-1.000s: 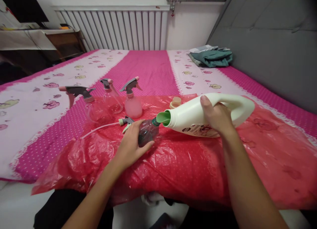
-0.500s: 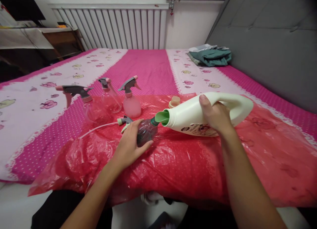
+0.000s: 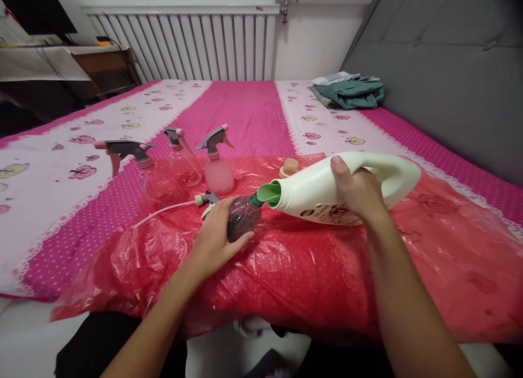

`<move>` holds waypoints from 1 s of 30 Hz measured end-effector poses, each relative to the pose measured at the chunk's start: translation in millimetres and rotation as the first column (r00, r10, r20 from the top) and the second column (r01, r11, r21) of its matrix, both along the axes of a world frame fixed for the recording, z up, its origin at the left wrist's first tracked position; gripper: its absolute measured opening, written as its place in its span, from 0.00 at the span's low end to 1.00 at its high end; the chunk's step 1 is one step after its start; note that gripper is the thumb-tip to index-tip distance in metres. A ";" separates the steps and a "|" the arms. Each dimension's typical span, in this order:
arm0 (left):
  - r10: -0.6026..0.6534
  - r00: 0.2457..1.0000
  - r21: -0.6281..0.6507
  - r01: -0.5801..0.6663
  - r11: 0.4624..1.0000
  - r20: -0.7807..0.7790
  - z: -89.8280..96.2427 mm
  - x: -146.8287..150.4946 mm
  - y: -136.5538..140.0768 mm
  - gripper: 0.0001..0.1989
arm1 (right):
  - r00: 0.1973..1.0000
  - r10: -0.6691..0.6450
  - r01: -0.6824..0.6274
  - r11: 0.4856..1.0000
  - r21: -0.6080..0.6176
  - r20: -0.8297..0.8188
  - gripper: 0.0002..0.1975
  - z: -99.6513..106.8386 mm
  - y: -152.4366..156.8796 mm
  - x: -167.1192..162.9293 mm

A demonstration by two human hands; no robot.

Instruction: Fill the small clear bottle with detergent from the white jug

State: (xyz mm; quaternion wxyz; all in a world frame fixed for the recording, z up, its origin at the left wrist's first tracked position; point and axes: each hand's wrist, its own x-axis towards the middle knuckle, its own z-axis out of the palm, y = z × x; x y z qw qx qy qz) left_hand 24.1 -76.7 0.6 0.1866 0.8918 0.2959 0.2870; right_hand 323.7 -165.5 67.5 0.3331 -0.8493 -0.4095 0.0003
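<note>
Pale-green jug (image 3: 308, 195), label (image 3: 333, 214) too small to read, gripped by right hand (image 3: 360, 191); left hand (image 3: 216, 233) clasping see-through bottle (image 3: 247, 214)

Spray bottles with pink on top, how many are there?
3: the left bottle, the middle bottle and the cloudy right bottle, all on the red plastic sheet.

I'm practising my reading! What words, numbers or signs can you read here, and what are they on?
No text here can be read.
Pale green plastic jug with a looped handle: its pale printed label is too small and blurred.
Dark oval mark beside that label: too small as well.
No other lettering can be made out.
</note>
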 end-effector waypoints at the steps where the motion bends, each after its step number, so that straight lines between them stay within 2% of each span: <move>1: -0.001 1.000 -0.002 0.001 1.000 0.000 0.2 0.2 -0.1 0.34 | 1.000 -0.001 0.001 1.000 -0.003 -0.003 0.48 -0.2 -0.1 0.0; 30: -0.003 1.000 0.006 0.003 1.000 -0.003 0.0 -0.3 0.6 0.35 | 1.000 0.001 -0.001 1.000 -0.028 -0.002 0.49 2.8 -1.0 -1.9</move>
